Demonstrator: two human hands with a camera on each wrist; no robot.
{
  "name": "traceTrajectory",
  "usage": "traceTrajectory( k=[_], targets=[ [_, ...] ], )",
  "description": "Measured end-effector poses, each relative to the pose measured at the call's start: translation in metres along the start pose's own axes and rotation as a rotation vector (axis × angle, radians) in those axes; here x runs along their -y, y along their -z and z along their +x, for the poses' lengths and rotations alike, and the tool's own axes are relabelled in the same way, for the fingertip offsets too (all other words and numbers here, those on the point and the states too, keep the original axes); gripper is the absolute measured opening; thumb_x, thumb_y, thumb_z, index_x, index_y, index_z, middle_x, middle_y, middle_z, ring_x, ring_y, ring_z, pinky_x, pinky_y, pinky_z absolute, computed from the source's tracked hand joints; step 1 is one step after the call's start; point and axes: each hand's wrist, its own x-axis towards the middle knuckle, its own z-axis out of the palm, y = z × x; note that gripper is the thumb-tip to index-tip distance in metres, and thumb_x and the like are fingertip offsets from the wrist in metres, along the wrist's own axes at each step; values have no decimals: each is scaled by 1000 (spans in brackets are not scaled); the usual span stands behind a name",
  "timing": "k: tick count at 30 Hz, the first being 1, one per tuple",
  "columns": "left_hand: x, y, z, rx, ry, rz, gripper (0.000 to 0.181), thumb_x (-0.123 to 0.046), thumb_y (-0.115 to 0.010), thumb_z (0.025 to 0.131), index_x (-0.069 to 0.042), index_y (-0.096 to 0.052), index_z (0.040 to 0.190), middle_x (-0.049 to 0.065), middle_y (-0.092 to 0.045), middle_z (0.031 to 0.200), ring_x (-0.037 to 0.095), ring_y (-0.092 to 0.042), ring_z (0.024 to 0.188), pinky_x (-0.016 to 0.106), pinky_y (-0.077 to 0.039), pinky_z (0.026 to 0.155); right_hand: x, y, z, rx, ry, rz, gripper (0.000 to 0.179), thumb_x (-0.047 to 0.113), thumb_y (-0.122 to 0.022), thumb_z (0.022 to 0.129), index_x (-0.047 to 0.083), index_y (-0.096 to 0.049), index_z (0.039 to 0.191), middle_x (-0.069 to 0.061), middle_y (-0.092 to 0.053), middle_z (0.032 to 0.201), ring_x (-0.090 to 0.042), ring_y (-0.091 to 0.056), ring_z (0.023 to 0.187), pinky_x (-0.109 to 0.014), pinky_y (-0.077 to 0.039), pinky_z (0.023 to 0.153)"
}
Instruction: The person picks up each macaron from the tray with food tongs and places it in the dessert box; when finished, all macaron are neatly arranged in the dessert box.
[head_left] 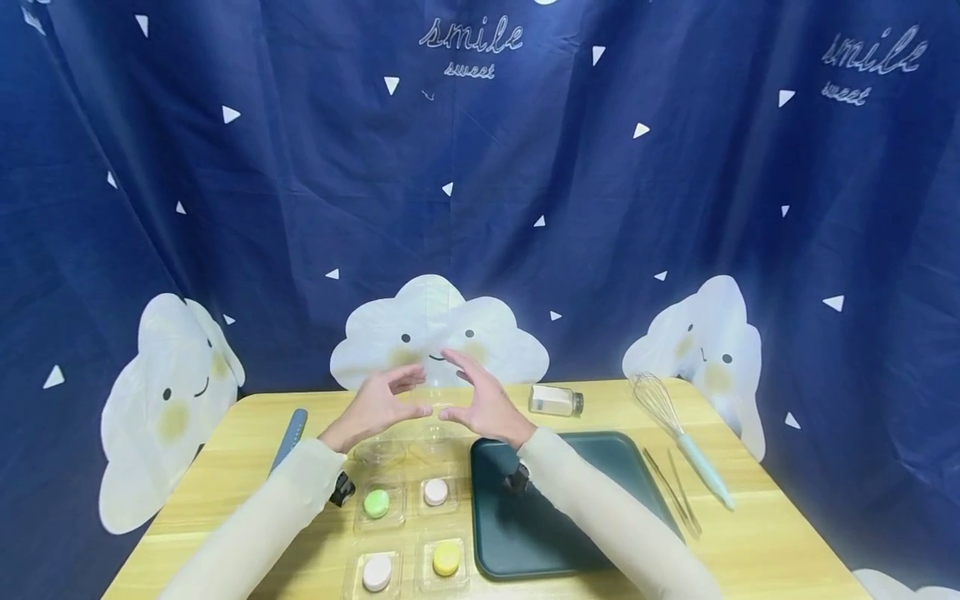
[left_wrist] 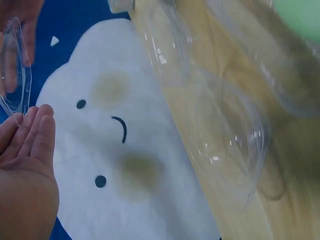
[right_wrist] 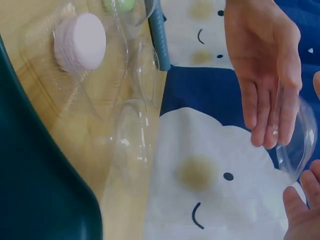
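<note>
Above the table's far edge, my left hand (head_left: 381, 402) and right hand (head_left: 486, 403) face each other with thumbs below fingers. Between them they hold a clear plastic cover (right_wrist: 305, 135), curved and see-through, by its opposite sides. It is barely visible in the head view; in the left wrist view the cover (left_wrist: 22, 75) appears nearly edge-on. Below lie a green macaron (head_left: 377, 503), a pale macaron (head_left: 435, 492), a pink macaron (head_left: 377, 573) and a yellow macaron (head_left: 446, 558), each on a clear plastic base. More clear plastic pieces (left_wrist: 230, 140) lie behind them.
A dark green tray (head_left: 555, 533) lies under my right forearm. Right of it are metal tongs (head_left: 675, 492) and a whisk (head_left: 697, 458). A jar with a dark lid (head_left: 555, 400) lies on its side at the back. A blue-grey bar (head_left: 291, 435) is at left.
</note>
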Motion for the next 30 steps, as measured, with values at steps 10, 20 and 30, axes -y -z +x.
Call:
traceTrajectory(
  k=[10,20,30],
  targets=[
    [-15,-13,-26,-59,-72,77,78,-33,-90,75,-9,-58,142,12,-67,136,34,-65,125,47,-51,109,-5,0,-22,50,-84,127,80,8,-81,84,8,-41,153,-12,-47,157,-25,-45,146,-42,-41,120],
    [-15,-22,-51,50,-83,172,76,-31,-88,77,-2,-57,139,15,-65,137,34,-63,125,47,-51,108,-2,-10,-50,127,-139,174,74,8,-82,84,3,-45,149,-16,-56,148,-32,-53,139,-46,-41,119],
    [-13,-33,-71,164,-49,453,77,-40,-88,73,-5,-62,137,13,-65,136,36,-62,125,55,-51,107,3,-18,-74,281,-89,-107,74,17,-84,83,6,-48,147,-10,-58,145,-24,-58,132,-40,-50,111]
  ],
)
